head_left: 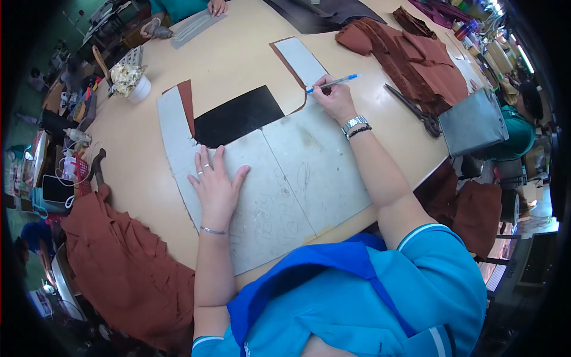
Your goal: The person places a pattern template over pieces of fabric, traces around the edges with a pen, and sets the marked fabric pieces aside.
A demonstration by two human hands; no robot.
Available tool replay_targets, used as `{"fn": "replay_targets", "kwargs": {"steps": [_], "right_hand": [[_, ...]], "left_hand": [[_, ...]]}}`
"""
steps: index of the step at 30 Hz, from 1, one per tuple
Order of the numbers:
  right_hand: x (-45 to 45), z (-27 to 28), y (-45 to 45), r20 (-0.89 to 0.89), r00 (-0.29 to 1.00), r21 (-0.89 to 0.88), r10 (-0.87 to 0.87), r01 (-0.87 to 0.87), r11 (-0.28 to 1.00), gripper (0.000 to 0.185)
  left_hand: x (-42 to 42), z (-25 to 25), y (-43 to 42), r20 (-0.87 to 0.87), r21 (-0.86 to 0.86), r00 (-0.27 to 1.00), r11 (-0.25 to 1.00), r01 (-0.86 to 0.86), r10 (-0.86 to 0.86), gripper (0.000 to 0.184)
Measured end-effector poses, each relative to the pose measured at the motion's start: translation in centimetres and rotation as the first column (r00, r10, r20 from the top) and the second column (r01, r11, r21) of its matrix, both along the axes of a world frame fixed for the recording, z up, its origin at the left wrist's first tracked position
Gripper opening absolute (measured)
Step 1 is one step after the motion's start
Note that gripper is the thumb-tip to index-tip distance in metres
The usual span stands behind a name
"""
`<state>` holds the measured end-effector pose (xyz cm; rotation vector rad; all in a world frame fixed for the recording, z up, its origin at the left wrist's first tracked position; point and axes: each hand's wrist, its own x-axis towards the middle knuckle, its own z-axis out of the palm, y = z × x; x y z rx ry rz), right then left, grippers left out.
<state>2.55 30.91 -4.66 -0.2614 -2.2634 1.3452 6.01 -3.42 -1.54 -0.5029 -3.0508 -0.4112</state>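
A large grey U-shaped template with handwriting on it lies flat before me. Reddish-brown leather shows along parts of its edges. My left hand rests on the template's left part, fingers spread and palm down. In my right hand is a blue-and-white pen, its tip at the inner edge of the template's right arm. Between the two arms sits a flat black piece. Whether the leather runs under the whole template is hidden.
Scissors and a grey metal block are at the right. Brown leather is heaped behind them; more leather hangs at the lower left. A white pot stands far left. Another person's hand is across the table.
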Motion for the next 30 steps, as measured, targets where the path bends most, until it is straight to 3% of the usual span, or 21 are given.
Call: {"fn": "replay_targets", "kwargs": {"steps": [11, 14, 16, 18, 20, 21, 24, 25, 27, 28, 30], "right_hand": [[-0.3, -0.6, 0.7, -0.007, 1.0, -0.032, -0.018, 0.017, 0.999, 0.013], [0.1, 0.0, 1.2, -0.104, 0.994, -0.51, -0.018, -0.037, 0.86, 0.019], [3.0, 1.1, 1.4, 0.004, 0.999, -0.391, -0.032, 0.031, 0.92, 0.028], [7.2, 2.8, 1.1, 0.087, 0.992, 0.153, -0.093, 0.079, 0.985, 0.033], [11.0, 1.9, 1.6, 0.073, 0.997, 0.156, -0.033, 0.022, 0.988, 0.031], [12.8, 3.5, 1.2, 0.258, 0.96, 0.333, -0.107, 0.016, 0.943, 0.027], [16.6, 1.5, 1.8, 0.18, 0.98, 0.328, -0.078, 0.015, 0.945, 0.022], [16.9, 1.4, 1.8, 0.176, 0.983, 0.286, -0.059, 0.007, 0.958, 0.023], [17.3, 1.2, 1.6, 0.179, 0.983, 0.192, -0.046, 0.011, 0.981, 0.028], [16.9, 1.2, 2.1, 0.18, 0.983, -0.004, -0.033, 0.035, 0.999, 0.03], [16.1, 1.2, 3.4, 0.192, 0.981, -0.381, -0.025, 0.098, 0.919, 0.034]], "left_hand": [[0.0, 0.2, -0.1, 0.001, 0.004, 1.0, 1.0, 0.003, -0.003, 0.071], [-0.2, 0.2, -0.1, 0.055, 0.03, 0.998, 1.0, -0.001, -0.001, 0.075], [-0.2, -0.2, -0.1, 0.034, 0.049, 0.999, 0.999, 0.018, -0.02, 0.073], [-0.4, -0.3, -0.7, 0.056, 0.079, 0.998, 0.997, 0.024, -0.029, 0.072], [-1.0, -1.9, -2.4, 0.041, 0.357, 0.997, 0.932, 0.053, -0.072, 0.073], [-0.8, -2.1, -3.6, 0.016, 0.488, 0.996, 0.87, 0.067, -0.086, 0.073], [2.6, -0.4, -6.7, 0.049, 0.214, 0.994, 0.971, -0.107, 0.098, 0.078], [3.8, -0.2, -7.4, 0.053, 0.099, 0.986, 0.982, -0.16, 0.156, 0.079], [5.0, -1.8, -8.5, -0.016, 0.07, 0.984, 0.982, -0.174, 0.175, 0.081], [5.5, -2.2, -8.8, -0.048, 0.053, 0.984, 0.984, -0.171, 0.174, 0.083], [5.6, -2.6, -8.8, -0.054, 0.039, 0.977, 0.979, -0.202, 0.204, 0.083]]}}
